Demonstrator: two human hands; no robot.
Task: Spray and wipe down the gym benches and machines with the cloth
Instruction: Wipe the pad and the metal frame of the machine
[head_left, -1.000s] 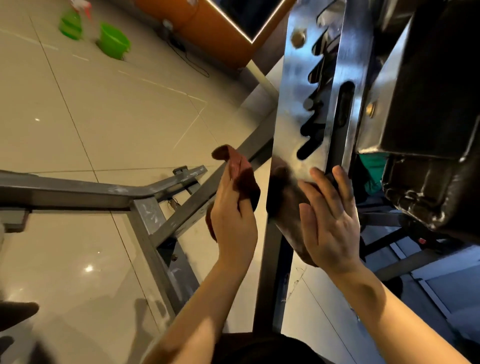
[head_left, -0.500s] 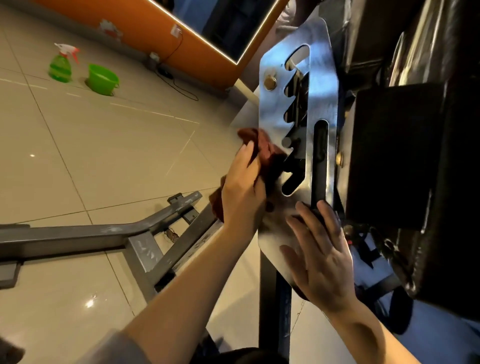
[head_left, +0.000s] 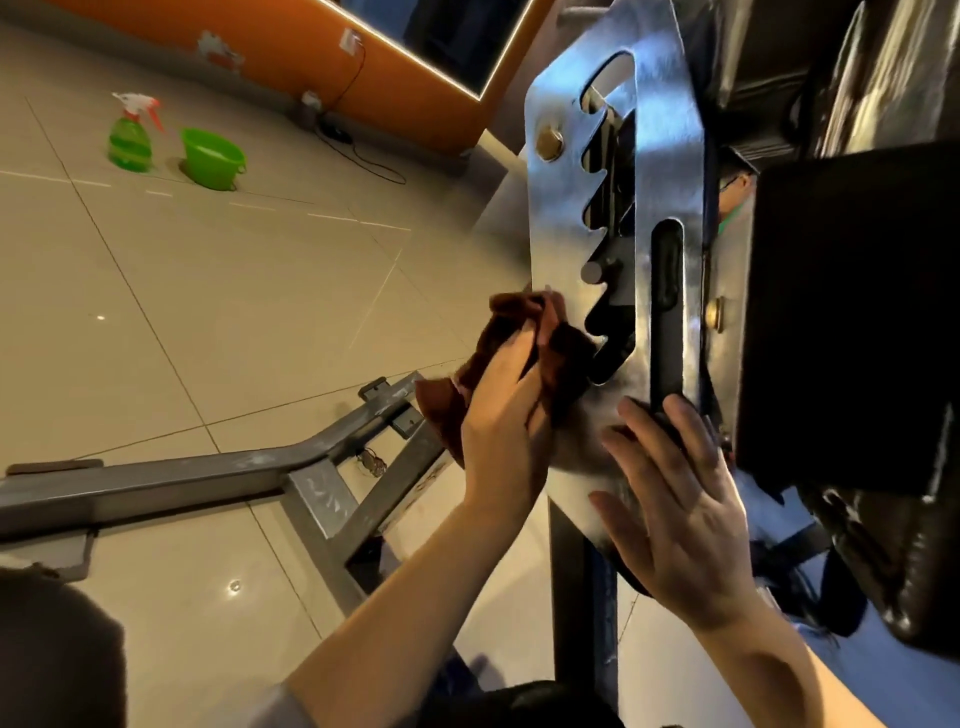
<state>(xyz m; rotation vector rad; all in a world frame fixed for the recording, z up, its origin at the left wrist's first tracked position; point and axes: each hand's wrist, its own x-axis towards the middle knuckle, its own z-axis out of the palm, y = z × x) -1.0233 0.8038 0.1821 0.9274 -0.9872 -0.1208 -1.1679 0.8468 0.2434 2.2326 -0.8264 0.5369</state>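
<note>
Left hand (head_left: 498, 415) grips cloth (head_left: 519, 353), rubbing steel plate (head_left: 566, 228); right hand (head_left: 670, 509) flat, fingers straight, steadying plate. Black pads (head_left: 852, 312) likely left.

Beige tiled floor (head_left: 218, 312), glossy, light spots reflected. Green bucket (head_left: 212, 158) stands on it at far left, well apart from the orange wall panel (head_left: 363, 57); black cable (head_left: 363, 158) trails along the panel's base

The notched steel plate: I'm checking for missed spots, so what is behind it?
Through the notched steel plate's cutouts, a round pin and dark parts show. The rest behind is hidden by the plate, the cloth and both hands.
</note>
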